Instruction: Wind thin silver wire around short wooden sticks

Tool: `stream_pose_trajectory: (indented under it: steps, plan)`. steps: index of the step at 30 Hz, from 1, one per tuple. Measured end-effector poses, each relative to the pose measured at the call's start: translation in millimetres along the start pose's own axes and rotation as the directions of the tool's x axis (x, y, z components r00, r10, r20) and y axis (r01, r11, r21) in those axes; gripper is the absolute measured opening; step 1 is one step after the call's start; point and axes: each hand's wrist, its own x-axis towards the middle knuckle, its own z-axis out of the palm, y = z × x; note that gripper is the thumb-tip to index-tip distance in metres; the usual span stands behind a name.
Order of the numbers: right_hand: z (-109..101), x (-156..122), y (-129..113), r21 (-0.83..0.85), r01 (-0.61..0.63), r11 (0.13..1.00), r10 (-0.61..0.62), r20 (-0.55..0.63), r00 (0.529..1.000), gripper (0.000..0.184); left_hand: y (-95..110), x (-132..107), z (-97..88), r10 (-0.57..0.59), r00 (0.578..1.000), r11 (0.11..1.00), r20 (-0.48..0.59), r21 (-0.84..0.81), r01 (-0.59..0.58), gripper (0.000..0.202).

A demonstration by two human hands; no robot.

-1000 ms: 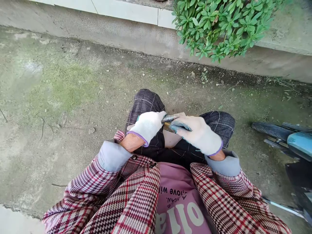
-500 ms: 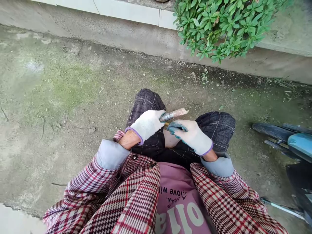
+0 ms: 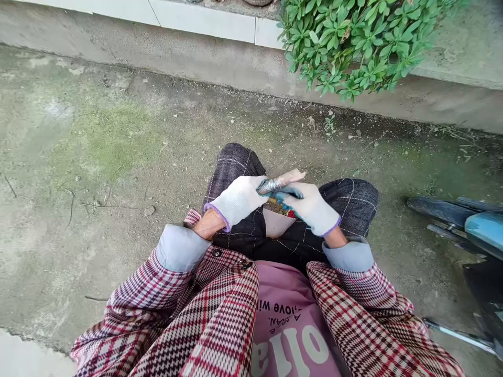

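Note:
I am seated, my knees in dark checked trousers below me. Both hands wear white knit gloves with purple cuffs. My left hand is closed around a wooden stick that has grey metal wire coiled tightly about it; the stick's pale end pokes out to the right above my fingers. My right hand is closed too, its blue-coated fingertips pinching at the coil right beside the left hand. What exactly the right fingers grip is partly hidden.
Bare concrete ground with green moss patches lies ahead. A low concrete kerb runs across the top, with a leafy green plant overhanging it. Part of a dark and teal vehicle stands at the right.
My right hand has moved up and left, back onto the coil on the stick. The stick's free end, hidden a second ago, now shows above my right hand. The left hand has hardly moved.

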Motion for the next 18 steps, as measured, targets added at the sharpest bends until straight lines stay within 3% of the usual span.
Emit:
stream_pose_trajectory:
  steps: [3,7,10,12,15,18]
  plan:
    - [-2.2,-10.2,-18.0,-0.09,0.11,0.99,-0.101,0.098,0.99,0.021,-0.4,3.3,0.8,-0.04,0.998,0.996,-0.043,0.076,0.043,0.01]
    - [-21.3,-8.9,-40.0,-0.235,0.179,0.955,-0.144,0.158,0.977,0.022,14.8,2.9,-1.8,-0.132,0.988,0.886,-0.081,0.438,0.154,0.02]
    - [-30.9,-3.2,-46.3,-0.313,0.201,0.928,-0.144,0.195,0.97,0.022,21.1,3.7,-0.7,-0.196,0.981,0.775,-0.007,0.611,0.16,0.029]
    - [-35.4,1.8,-46.0,-0.351,0.188,0.918,-0.115,0.218,0.969,0.02,18.9,4.1,1.5,-0.204,0.975,0.754,0.086,0.649,0.101,0.032]
    - [-42.3,13.0,-35.6,-0.279,0.129,0.952,-0.073,0.2,0.977,0.016,12.6,1.7,2.4,-0.112,0.966,0.837,0.231,0.547,-0.034,0.025]
    - [-44.4,24.6,-14.1,0.004,0.025,1.0,-0.025,0.142,0.989,0.014,10.7,-1.8,-1.0,0.04,0.971,0.981,0.234,0.175,-0.083,0.021]
